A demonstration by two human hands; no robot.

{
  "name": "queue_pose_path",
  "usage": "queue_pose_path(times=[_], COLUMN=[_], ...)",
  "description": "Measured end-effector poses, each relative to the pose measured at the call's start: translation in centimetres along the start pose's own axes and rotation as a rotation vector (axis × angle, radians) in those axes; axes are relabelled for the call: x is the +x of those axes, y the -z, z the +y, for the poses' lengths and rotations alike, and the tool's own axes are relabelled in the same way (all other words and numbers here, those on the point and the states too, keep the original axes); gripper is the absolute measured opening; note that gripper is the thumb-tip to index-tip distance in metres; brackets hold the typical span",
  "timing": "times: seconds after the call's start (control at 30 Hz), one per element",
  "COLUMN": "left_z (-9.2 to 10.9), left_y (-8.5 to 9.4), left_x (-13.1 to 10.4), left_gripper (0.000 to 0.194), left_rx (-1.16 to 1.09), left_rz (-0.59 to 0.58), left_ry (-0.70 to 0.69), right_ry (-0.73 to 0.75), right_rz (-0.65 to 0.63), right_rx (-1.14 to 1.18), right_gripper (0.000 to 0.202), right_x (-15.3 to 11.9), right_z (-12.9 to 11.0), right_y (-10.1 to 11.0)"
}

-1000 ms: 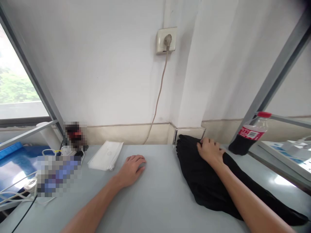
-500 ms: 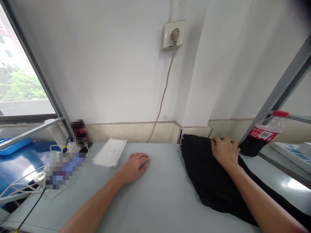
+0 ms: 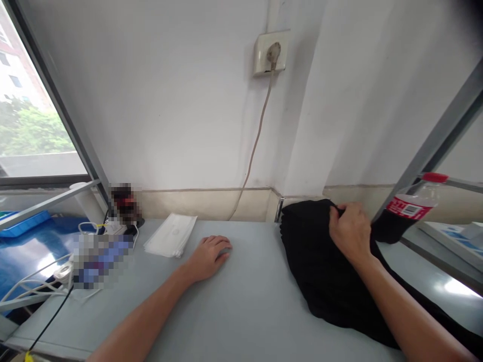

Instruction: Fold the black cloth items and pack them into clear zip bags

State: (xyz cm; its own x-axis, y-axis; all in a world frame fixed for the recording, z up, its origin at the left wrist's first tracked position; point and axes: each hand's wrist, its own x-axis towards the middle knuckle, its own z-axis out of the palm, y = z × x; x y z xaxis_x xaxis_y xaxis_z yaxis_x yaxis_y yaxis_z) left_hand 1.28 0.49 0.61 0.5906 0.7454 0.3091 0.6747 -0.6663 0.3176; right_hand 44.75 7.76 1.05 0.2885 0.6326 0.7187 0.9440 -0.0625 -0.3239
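Note:
A black cloth (image 3: 324,266) with a scalloped left edge lies on the right half of the grey table (image 3: 249,301). My right hand (image 3: 350,231) is closed on its far edge, thumb and fingers pinching the fabric, which bulges up a little there. How many layers are in the pinch I cannot tell. My left hand (image 3: 211,256) rests palm down on the bare tabletop, fingers loosely bent and thumb apart, holding nothing. Just left of it lies a flat stack of clear plastic bags (image 3: 171,235).
A cola bottle (image 3: 411,208) with a red cap stands right of the cloth, by a grey metal post (image 3: 449,125). White cables (image 3: 37,289) and blurred items sit at the left. A cord (image 3: 260,130) hangs from the wall socket (image 3: 271,53) behind the table.
My right hand has curled tighter and lifted the cloth's far edge slightly. My left hand stays where it was. The view has shifted very little.

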Motion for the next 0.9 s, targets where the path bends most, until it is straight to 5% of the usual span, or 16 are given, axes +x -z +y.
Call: queue_pose_path(times=[0.13,0.23,0.5,0.7,0.9], left_z=[0.1,0.2,0.1,0.1,0.2], left_y=[0.2,0.2,0.1,0.2,0.2], left_x=[0.1,0.1,0.1,0.0,0.1], left_gripper=[0.025,0.025,0.027,0.027,0.027], left_rx=[-0.005,-0.005,0.002,0.007,0.004], left_rz=[-0.010,-0.013,-0.015,-0.021,-0.029], left_ry=[0.010,0.010,0.001,0.009,0.013], right_ry=[-0.145,-0.090,0.109,0.173,0.133], right_rz=[-0.160,-0.245,-0.220,0.032,-0.210], right_rx=[-0.048,-0.164,-0.232,-0.101,-0.264], right_gripper=[0.062,0.048,0.025,0.030,0.028], right_x=[-0.1,-0.1,0.3,0.5,0.6], right_z=[0.9,1.6,1.1,0.4,-0.3], right_y=[-0.6,-0.7,1.0,2.5,3.2])
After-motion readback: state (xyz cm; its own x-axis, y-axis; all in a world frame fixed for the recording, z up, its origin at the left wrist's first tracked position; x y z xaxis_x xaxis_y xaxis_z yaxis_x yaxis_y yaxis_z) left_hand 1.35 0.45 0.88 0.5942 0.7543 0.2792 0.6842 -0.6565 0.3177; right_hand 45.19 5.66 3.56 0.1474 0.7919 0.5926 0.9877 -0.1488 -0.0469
